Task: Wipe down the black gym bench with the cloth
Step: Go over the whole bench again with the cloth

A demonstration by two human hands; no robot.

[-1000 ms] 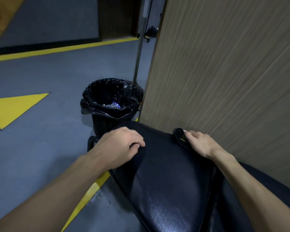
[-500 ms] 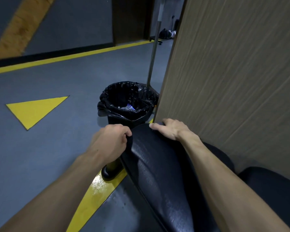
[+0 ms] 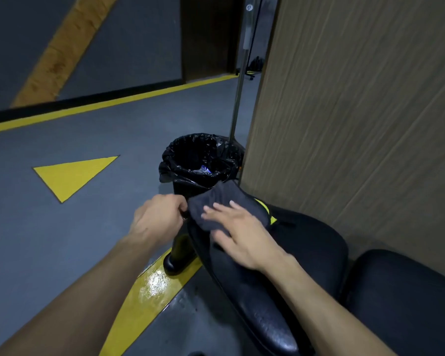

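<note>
The black padded gym bench (image 3: 311, 242) runs from the lower right toward the middle of the view, beside a wood-grain wall. A dark grey cloth (image 3: 224, 199) with a yellow-green edge lies spread over the bench's far end. My right hand (image 3: 239, 232) presses flat on the cloth with straight fingers. My left hand (image 3: 159, 217) pinches the cloth's left edge at the end of the bench, fingers curled. A second black pad (image 3: 406, 296) sits at the lower right.
A black bin (image 3: 198, 163) lined with a black bag stands just beyond the bench end. A metal pole (image 3: 238, 91) rises behind it along the wood-grain wall (image 3: 357, 111). The grey floor bears yellow lines and a yellow triangle (image 3: 72, 173). A bench foot (image 3: 177, 258) rests on a yellow stripe.
The cloth, bunched under my right hand before, is now spread over the bench end. My right hand lies flat on it and my left hand has taken its edge.
</note>
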